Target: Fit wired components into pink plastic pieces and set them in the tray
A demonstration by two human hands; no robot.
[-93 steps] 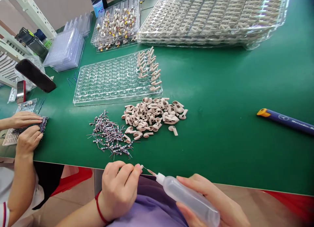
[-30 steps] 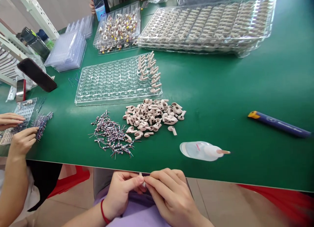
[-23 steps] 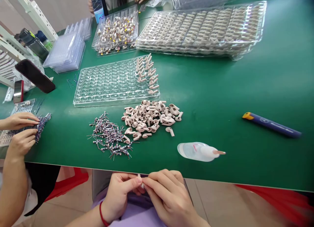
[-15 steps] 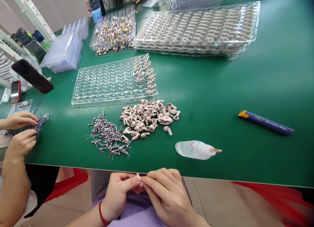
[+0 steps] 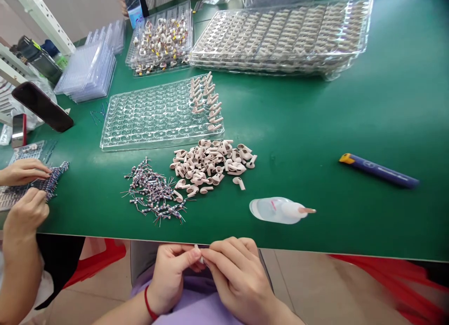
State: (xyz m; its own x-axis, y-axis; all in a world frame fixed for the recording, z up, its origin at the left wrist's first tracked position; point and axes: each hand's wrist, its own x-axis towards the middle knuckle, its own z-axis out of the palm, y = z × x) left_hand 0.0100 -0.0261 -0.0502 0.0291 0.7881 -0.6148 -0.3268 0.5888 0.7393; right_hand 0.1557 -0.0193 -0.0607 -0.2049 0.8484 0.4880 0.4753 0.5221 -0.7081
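Observation:
My left hand (image 5: pixel 171 273) pinches an earbud shell (image 5: pixel 197 248) between thumb and fingers, just off the table's front edge. Only a bit of its pale stem shows. My right hand (image 5: pixel 242 273) meets it there, fingertips closed at the same shell; whether they hold a small part as well is hidden. Beyond my hands lies a heap of pale earbud shells (image 5: pixel 206 161). Left of that is a pile of small wired components (image 5: pixel 150 189). A clear plastic tray (image 5: pixel 147 114) behind them has shells standing in its right-hand columns.
A squeeze bottle (image 5: pixel 277 210) with a thin tip lies near the front edge. Right of it is a blue and yellow cutter (image 5: pixel 379 170). Filled trays (image 5: pixel 280 39) are stacked at the back. At left, another person's hands (image 5: pixel 28 198) work over wired parts, near a propped phone (image 5: pixel 42 105).
The view has shifted slightly, so the table's things sit a little higher. My hands stay together on the shell. The neighbouring person's hands have moved a little.

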